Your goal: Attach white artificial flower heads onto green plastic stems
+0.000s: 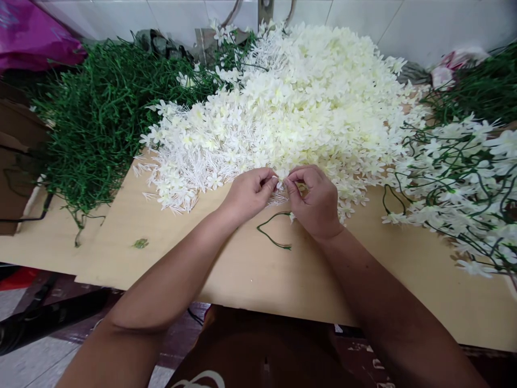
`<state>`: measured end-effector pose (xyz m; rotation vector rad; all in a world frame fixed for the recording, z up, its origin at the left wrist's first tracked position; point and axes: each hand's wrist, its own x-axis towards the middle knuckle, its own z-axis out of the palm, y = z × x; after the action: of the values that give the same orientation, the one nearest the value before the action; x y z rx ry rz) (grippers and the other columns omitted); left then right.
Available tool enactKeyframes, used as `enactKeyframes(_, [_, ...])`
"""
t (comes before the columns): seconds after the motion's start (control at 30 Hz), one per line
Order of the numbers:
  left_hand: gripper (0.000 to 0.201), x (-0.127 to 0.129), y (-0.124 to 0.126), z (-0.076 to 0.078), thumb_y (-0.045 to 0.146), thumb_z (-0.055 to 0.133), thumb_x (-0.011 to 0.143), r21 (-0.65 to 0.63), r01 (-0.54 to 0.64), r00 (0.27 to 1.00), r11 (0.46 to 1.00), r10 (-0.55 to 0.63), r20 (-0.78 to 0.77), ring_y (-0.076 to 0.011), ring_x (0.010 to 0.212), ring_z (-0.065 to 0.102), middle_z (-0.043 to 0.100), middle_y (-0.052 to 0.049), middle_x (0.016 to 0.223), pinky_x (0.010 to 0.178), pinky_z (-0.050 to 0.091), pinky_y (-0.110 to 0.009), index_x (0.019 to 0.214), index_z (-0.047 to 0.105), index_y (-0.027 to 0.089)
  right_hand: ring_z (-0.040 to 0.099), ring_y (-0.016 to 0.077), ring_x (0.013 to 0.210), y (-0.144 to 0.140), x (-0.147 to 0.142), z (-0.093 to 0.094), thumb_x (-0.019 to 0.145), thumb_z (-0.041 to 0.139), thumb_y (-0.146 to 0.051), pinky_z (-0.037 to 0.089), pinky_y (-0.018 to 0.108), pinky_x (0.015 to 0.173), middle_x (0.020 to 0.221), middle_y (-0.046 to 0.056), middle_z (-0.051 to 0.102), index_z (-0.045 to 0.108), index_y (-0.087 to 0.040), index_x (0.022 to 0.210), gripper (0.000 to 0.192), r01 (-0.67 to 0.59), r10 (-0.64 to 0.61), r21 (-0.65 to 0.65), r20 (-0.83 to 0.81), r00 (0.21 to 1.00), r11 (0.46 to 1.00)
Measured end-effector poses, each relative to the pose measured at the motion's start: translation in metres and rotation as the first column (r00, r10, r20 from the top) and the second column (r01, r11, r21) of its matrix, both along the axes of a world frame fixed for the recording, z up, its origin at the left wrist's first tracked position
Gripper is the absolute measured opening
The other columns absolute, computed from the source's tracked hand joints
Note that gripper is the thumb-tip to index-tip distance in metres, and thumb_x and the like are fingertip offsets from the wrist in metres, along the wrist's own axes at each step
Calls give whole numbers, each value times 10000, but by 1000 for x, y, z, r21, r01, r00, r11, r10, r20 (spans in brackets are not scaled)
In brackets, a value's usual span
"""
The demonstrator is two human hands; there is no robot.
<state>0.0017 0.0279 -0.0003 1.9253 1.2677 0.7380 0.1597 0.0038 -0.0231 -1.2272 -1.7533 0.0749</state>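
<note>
Pinching a small white flower (pixel 280 182) between the fingertips of left hand (pixel 249 195) and right hand (pixel 317 203), at the near edge of a heap of white flowers (pixel 315 108), just beyond a bent green stem (pixel 259 229) on the table (pixel 258 275).

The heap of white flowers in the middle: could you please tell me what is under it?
The tan work surface reaches the near edge of the heap of white flowers; whatever lies beneath the middle is covered.
</note>
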Motion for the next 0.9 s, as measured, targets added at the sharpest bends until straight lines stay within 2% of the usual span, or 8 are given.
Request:
enactKeyframes(0.3, [203, -1, 0, -1, 248, 465, 878, 82, 25, 998, 996, -19, -67, -133, 655, 543, 625, -7, 692, 615, 390, -261, 747, 596, 166, 667, 194, 791, -1, -1, -2, 851, 574, -235, 547, 336, 723, 863, 66, 694, 564, -210, 762, 93, -38, 14, -170, -141, 990, 985])
enactKeyframes(0.6, [202, -2, -2, 0, 225, 457, 907, 283, 71, 974, 957, -5, -227, -157, 732, 566, 648, -28, 771, 658, 400, -279, 828, 636, 175, 630, 167, 689, -1, 0, -1, 846, 572, -254, 537, 312, 676, 775, 36, 665, 575, -207, 767, 92, -71, 38, -207, -160, 986, 976])
enactKeyframes(0.9, [242, -1, -7, 5, 225, 420, 910, 366, 116, 939, 923, 18, -342, -185, 743, 570, 650, -56, 807, 638, 391, -301, 850, 648, 172, 606, 170, 712, 1, 0, -3, 853, 572, -262, 519, 308, 670, 790, 44, 646, 565, -204, 766, 105, -72, 56, -143, -118, 991, 987])
